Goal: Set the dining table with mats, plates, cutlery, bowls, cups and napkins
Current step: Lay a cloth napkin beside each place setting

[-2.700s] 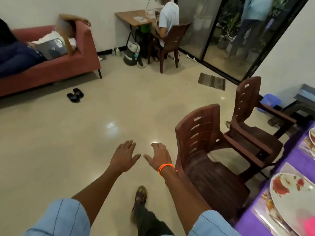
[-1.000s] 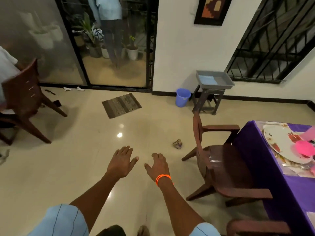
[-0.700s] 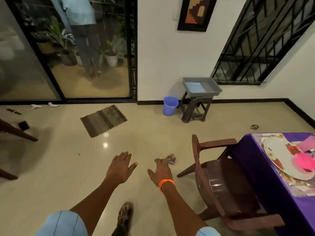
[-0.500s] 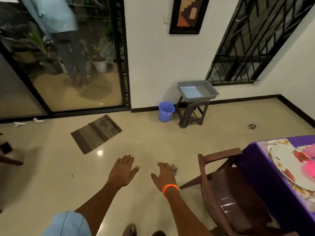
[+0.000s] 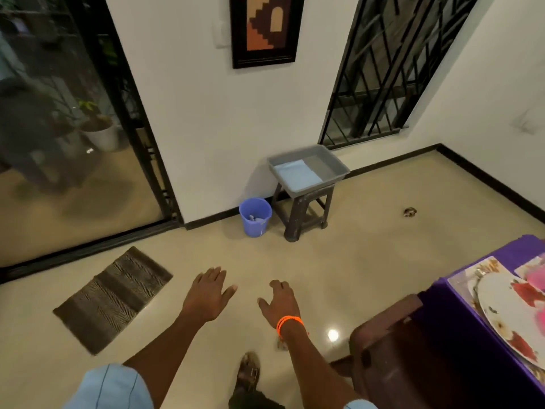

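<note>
I see the bench (image 5: 501, 258) at the right edge of my view, draped in a purple cloth, only its near corner showing. A clear patterned mat (image 5: 469, 287) lies at that corner, along the bench's edge. On the mat rests a white plate (image 5: 507, 317) with red flowers, lying flat and cut off by the frame. Something pink (image 5: 536, 280), blurred, overlaps the plate's far side; I cannot tell what it is.
</note>
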